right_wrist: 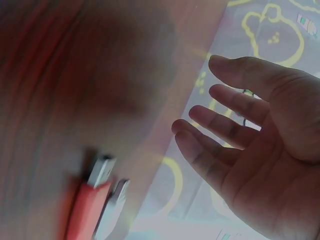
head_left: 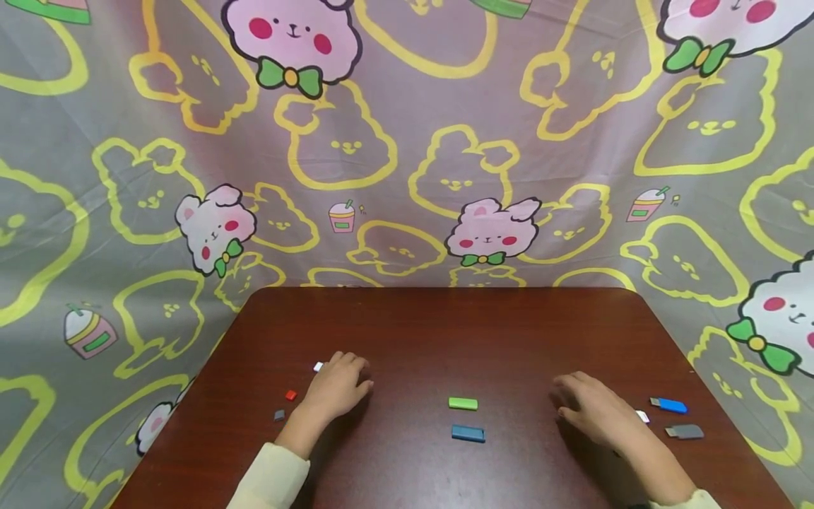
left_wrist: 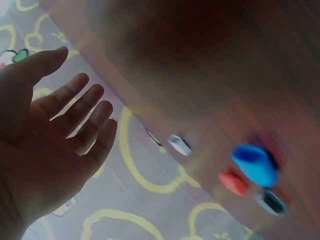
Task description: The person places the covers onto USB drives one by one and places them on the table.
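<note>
My left hand (head_left: 340, 385) hovers over the table's left side with fingers loosely spread, holding nothing. Beside it lie a white cap (head_left: 318, 367), a red cap (head_left: 290, 395) and a grey cap (head_left: 279, 415). The left wrist view also shows a blue cap (left_wrist: 255, 165), hidden by the hand in the head view. My right hand (head_left: 598, 410), empty with relaxed fingers, is left of a blue USB stick (head_left: 670, 405) and a grey USB stick (head_left: 685, 431). A white USB stick (right_wrist: 112, 210) and a red USB stick (right_wrist: 86, 212) appear in the right wrist view.
Between the hands lie a lime-green stick-shaped piece (head_left: 463, 404) and a dark blue one (head_left: 468, 433), seemingly USB sticks with their plugs covered. The brown table (head_left: 445, 325) has rounded far corners. A cartoon-printed cloth (head_left: 407, 205) hangs around its back and sides.
</note>
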`<state>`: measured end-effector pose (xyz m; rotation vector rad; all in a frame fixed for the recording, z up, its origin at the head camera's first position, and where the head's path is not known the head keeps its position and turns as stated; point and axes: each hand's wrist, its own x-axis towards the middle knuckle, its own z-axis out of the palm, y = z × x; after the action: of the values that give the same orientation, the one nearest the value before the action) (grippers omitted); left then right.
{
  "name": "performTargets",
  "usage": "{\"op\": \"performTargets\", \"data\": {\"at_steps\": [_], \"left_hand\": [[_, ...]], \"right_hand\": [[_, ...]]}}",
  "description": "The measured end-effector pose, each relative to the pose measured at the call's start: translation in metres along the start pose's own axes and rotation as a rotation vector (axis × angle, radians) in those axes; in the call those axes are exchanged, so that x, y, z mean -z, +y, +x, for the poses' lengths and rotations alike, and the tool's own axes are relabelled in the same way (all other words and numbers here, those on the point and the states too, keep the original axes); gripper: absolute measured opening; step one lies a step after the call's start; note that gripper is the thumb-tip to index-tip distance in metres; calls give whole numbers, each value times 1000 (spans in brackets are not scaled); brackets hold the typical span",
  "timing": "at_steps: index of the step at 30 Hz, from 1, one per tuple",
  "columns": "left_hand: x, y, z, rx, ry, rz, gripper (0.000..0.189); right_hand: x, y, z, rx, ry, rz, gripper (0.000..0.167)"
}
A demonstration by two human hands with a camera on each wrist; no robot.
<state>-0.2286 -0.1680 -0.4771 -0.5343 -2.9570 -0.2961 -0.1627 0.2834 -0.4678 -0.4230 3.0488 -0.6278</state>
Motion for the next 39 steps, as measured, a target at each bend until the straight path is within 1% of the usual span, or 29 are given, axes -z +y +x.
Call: {"op": "performTargets", "data": {"at_steps": [4,7,9,13,19,23,31,36,39], "left_hand": [[0,-18,0,46,17,14,27],[1,-31,-1,75,18,22,27],[2,-38,-1,82,13,29,27],[5,-49,1,97,-26,42,31],[7,-63,3,132,-102,15,34],[9,-70,1,147,-131,-8,36],[11,-83,1,158,-162,-4,36],[13,-88,1,161,-172,0,32],[13,-89,2,151,-171,-7,30]], "right_hand": [[4,11,-5,12,-10,4,43],[9,19,-7,-16,-42,5,44],[12,25,-9,-38,-61,3,45],[17,39,-13,-78,-88,-8,46],[17,56,-20,-86,-60,-20,42],[16,63,-21,-80,-59,-34,38],[10,74,-27,-32,22,-86,29],[9,78,-27,-20,40,-100,28],[9,80,-28,-13,47,-119,29]]}}
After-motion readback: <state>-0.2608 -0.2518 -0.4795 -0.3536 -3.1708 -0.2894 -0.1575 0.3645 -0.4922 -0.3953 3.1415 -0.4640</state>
